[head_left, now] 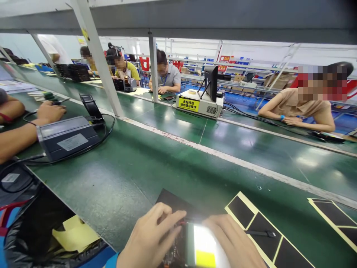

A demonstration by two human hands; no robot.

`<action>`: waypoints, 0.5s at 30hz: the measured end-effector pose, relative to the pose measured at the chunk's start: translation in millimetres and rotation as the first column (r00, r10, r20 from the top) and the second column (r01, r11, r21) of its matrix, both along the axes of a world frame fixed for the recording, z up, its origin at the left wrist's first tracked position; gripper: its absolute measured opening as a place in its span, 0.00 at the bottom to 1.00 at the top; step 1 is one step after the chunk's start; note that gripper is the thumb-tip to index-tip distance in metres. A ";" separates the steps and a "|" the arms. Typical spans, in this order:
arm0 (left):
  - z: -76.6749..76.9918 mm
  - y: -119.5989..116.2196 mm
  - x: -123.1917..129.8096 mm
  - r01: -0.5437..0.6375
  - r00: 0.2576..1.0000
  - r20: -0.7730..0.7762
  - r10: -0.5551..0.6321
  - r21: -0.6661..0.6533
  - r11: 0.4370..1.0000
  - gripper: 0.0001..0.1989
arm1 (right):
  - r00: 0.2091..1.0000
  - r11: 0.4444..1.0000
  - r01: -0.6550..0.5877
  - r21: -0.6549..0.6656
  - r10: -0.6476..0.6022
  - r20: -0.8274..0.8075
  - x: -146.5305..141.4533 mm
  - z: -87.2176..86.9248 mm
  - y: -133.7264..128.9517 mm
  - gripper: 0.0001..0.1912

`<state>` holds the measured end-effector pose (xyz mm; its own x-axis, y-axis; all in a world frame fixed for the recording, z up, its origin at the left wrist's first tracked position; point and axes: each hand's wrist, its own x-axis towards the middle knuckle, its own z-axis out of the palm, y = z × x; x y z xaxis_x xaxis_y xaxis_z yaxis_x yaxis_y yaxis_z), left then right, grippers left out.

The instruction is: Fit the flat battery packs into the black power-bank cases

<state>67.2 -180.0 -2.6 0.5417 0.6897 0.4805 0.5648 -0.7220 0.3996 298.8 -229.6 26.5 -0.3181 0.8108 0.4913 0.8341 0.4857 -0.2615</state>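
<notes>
At the bottom centre, an electronic device (205, 242) with a bright white panel, a yellow patch and wires lies between my two hands. My left hand (152, 236), with a blue band at the wrist, rests on its left side, fingers bent over the wired part. On the right edge lies my right hand (232, 240), its fingers close together and partly blurred by glare. Behind the device is a flat dark piece (174, 201). Right of my right hand, a yellow-edged sheet of black pads (263, 227) carries a small black strip (262, 233).
Another pad sheet (331, 214) lies at the far right. On the left are a grey box with cables (69, 137), a co-worker's hand (50, 111) and a black-lined bin (30, 230). Across the green bench (111, 178) stand a monitor (211, 83) and seated people.
</notes>
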 end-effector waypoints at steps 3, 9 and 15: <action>2.4 2.2 -1.3 0.071 0.996 0.067 -0.061 -0.150 0.986 0.10 | 0.999 0.996 -0.020 -0.081 0.017 -0.042 0.7 -1.0 -2.3 0.26; 21.3 11.2 -12.2 0.170 0.985 0.091 -0.145 -0.601 0.781 0.34 | 0.996 0.959 0.023 -0.282 -0.044 -0.071 -5.6 -0.8 -6.2 0.27; 25.2 12.5 -16.3 0.185 0.979 0.064 -0.192 -0.667 0.722 0.31 | 0.997 0.987 0.057 -0.148 -0.064 -0.040 -7.8 0.4 -10.2 0.28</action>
